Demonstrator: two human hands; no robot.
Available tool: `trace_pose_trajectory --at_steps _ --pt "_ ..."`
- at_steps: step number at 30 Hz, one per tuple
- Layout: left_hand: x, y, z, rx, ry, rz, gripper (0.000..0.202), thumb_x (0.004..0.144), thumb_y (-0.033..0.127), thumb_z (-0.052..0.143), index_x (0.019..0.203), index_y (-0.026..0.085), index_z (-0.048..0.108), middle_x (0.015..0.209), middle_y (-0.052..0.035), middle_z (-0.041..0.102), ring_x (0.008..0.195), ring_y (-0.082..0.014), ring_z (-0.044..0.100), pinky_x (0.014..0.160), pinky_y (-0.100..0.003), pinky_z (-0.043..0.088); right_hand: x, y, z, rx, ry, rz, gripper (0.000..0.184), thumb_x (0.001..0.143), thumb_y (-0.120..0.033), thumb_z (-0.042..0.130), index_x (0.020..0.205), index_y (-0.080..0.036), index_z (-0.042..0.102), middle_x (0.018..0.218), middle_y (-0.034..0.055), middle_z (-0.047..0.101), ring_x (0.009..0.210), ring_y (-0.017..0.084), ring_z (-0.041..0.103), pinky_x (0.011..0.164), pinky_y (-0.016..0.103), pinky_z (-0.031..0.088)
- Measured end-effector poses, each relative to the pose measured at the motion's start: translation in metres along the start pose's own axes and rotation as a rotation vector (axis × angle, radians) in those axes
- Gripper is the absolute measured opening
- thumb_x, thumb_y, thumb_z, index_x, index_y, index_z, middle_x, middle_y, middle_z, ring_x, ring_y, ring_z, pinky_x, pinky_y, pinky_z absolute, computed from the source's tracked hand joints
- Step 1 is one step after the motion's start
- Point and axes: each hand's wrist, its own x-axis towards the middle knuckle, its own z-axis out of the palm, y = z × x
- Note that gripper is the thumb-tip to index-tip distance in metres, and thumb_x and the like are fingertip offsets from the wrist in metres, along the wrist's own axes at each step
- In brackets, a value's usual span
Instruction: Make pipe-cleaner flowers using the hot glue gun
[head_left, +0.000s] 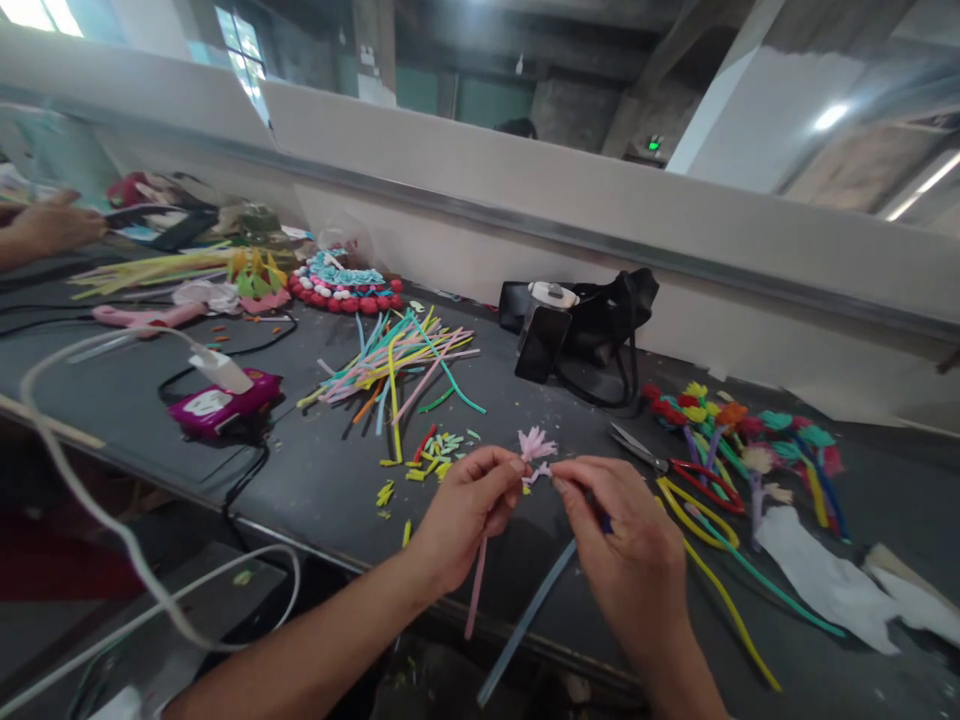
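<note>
Between the thumb and fingers of my left hand (469,515) is a pink fringed flower (535,444). A pink strip (475,590) hangs below that hand. My right hand (622,525) is closed in a pinch at the edge of a small pink piece (540,472), just under the flower. Under my right palm runs a pale blue strip (529,620) that sticks out over the table's front edge; whether the fingers also hold it is hidden. Scissors with red and yellow handles (705,485) lie open to the right of my right hand.
Coloured strips (397,360) lie piled ahead, near yellow and green cuttings (431,460). Finished flowers (742,430) and white paper (821,575) are at right. A phone (541,342) leans by a black bag (600,320). Left are a purple device (225,403), a pink glue gun (150,316) and another person's hand (56,228).
</note>
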Motion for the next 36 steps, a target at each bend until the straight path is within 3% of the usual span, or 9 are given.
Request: trace_pose_trajectory --at_steps 11,36 --pt "-0.001 -0.005 0.002 0.050 -0.013 -0.003 0.021 0.076 0.033 0.072 0.072 0.016 0.060 0.055 0.0057 0.047 0.043 -0.0029 0.030 0.039 -0.019 0.015 -0.011 0.003 0.009 -0.036 0.058 0.121 0.004 0.090 -0.025 0.056 0.088 -0.022 0.056 0.075 -0.0017 0.061 0.060 0.011 0.055 0.056 0.023 0.045" --pt "-0.002 -0.004 0.002 0.126 -0.014 0.004 0.013 0.074 0.027 0.069 0.070 0.015 0.064 0.050 0.0066 0.042 0.043 -0.0037 0.026 0.039 -0.019 0.015 -0.010 0.001 0.007 -0.020 0.056 0.158 0.005 0.087 -0.023 0.058 0.083 -0.022 0.056 0.071 -0.0034 0.059 0.057 0.010 0.054 0.055 0.021 0.044"
